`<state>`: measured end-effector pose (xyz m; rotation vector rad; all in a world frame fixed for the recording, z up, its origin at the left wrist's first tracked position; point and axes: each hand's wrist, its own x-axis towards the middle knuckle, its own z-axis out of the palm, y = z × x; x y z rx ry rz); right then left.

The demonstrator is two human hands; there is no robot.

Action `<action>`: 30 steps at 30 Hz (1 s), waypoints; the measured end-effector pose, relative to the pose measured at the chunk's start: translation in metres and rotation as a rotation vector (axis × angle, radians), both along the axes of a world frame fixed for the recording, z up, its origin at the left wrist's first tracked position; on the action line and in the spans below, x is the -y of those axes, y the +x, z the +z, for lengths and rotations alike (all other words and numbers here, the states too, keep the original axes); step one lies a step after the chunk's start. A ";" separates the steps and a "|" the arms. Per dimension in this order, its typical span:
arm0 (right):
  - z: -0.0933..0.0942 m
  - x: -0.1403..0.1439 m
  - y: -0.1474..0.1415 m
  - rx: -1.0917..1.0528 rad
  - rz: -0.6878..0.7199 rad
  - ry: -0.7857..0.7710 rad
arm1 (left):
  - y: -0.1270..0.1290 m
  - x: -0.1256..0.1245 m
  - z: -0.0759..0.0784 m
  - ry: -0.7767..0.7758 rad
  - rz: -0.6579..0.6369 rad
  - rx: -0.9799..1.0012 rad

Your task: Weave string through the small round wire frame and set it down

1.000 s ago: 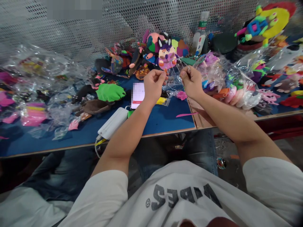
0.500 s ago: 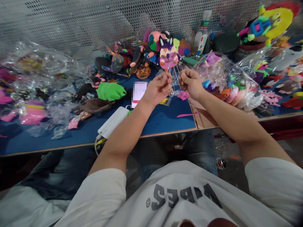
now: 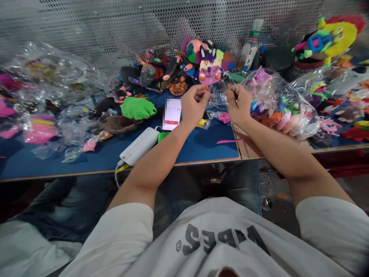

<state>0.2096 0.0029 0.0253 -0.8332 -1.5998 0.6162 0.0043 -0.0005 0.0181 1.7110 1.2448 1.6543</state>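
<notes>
My left hand is closed in a pinch, thumb and forefinger together, in front of a purple and cream clay animal figure with black and white ears. To the right, my right hand is closed too, its fingertips on a thin pale strand that curves across the gap between the hands. What exactly sits in the left pinch is tiny, but the strand seems to run to it. Under the gap lie a pink piece and a pink modelling tool.
A phone and a white power bank lie left of my arms. Clay figures, such as a green one, and plastic bags crowd the blue table. A bottle stands at the mesh wall.
The strands between my hands were straight and taut; now they curve loosely. My left hand has turned, its palm less visible. The whole view has shifted slightly.
</notes>
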 end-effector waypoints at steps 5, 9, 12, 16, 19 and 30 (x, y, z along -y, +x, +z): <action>-0.002 0.002 -0.004 0.061 -0.060 0.062 | 0.000 -0.003 -0.004 0.015 -0.014 -0.028; -0.006 -0.008 -0.007 -0.014 -0.026 0.025 | -0.001 -0.008 -0.002 -0.003 -0.085 0.007; -0.010 -0.026 -0.007 -0.141 0.069 -0.114 | -0.004 -0.013 0.000 -0.037 -0.205 0.059; -0.016 -0.044 -0.006 -0.169 0.257 -0.304 | -0.011 -0.017 -0.002 -0.110 -0.370 0.116; -0.014 -0.040 -0.006 -0.152 0.262 -0.308 | -0.015 -0.017 -0.004 -0.115 -0.405 0.149; 0.004 -0.004 0.004 0.125 0.003 0.013 | -0.002 0.003 0.001 0.076 0.067 -0.115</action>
